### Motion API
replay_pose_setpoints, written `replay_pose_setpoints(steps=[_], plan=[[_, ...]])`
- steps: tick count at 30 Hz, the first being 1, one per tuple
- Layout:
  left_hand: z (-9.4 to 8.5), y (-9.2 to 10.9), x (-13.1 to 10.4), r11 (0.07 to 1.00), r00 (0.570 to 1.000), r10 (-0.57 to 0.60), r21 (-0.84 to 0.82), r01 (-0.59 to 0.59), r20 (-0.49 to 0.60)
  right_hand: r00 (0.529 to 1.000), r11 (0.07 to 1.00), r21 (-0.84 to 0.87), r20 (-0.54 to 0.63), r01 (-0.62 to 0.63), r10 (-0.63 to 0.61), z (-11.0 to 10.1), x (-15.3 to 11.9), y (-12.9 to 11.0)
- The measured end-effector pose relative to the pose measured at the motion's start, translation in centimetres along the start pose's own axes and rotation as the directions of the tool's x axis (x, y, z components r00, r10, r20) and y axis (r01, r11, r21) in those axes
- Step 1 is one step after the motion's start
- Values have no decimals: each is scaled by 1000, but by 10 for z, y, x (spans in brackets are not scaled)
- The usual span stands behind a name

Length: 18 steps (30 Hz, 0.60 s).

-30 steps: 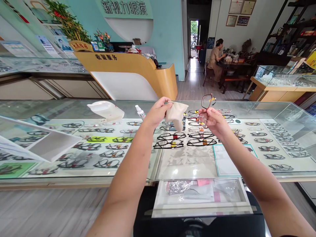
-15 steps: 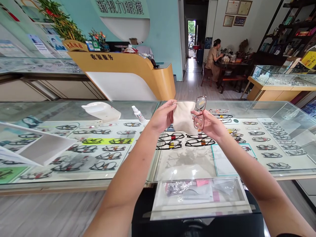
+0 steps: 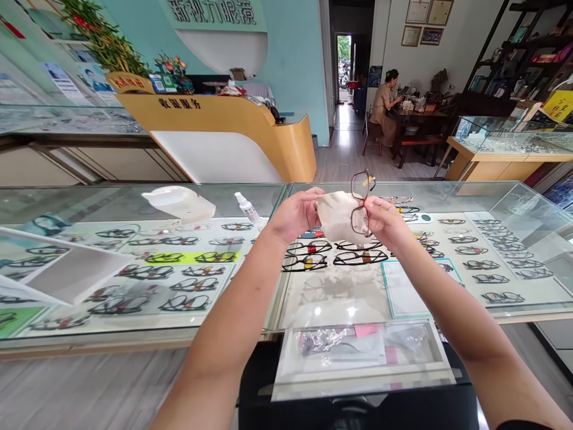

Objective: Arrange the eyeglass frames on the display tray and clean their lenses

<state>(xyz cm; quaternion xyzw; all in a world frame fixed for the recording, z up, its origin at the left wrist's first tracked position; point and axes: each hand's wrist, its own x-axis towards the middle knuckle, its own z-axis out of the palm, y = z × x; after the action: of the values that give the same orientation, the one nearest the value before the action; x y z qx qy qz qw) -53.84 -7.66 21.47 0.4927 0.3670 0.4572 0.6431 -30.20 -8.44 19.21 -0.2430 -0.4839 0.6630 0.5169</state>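
My left hand (image 3: 295,216) is closed on a cream cleaning cloth (image 3: 336,220), which hangs spread between my two hands above the glass counter. In my right hand (image 3: 384,220) is a pair of dark reddish eyeglasses (image 3: 359,186), turned on end so one lens sits above the other. My right fingers pinch the frame near its middle. The lower lens lies in front of the cloth's right edge; I cannot tell whether they touch. The upper lens stands above the cloth.
Under the glass counter (image 3: 340,307) lie rows of eyeglasses (image 3: 360,257). On top are a spray bottle (image 3: 247,206), a white scoop-shaped holder (image 3: 179,203) and a white open box (image 3: 76,272). An open drawer (image 3: 364,382) is below. A person (image 3: 385,110) sits at a far table.
The eyeglasses have tilted and shifted slightly left, bringing the lower lens over the cloth's edge. My left hand has lowered slightly with the cloth. The whole view has moved a little.
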Motion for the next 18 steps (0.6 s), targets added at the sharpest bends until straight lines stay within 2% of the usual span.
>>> replay_pose_setpoints(steps=[5,9,14,18], plan=[[-4,1,-1,980,982,-162,131,148,99,993,991,-116,98,-60,72,-5,-1,-7],[2,-2,-4,948,948,-234,266,173,215,979,977,-187,154,-104,134,-7,-2,-5],[9,-6,-4,942,952,-216,303,145,217,975,966,-238,172,-97,140,-7,-3,-3],[11,-10,-4,960,963,-166,260,108,213,975,968,-222,163,-115,153,-7,-3,-5]])
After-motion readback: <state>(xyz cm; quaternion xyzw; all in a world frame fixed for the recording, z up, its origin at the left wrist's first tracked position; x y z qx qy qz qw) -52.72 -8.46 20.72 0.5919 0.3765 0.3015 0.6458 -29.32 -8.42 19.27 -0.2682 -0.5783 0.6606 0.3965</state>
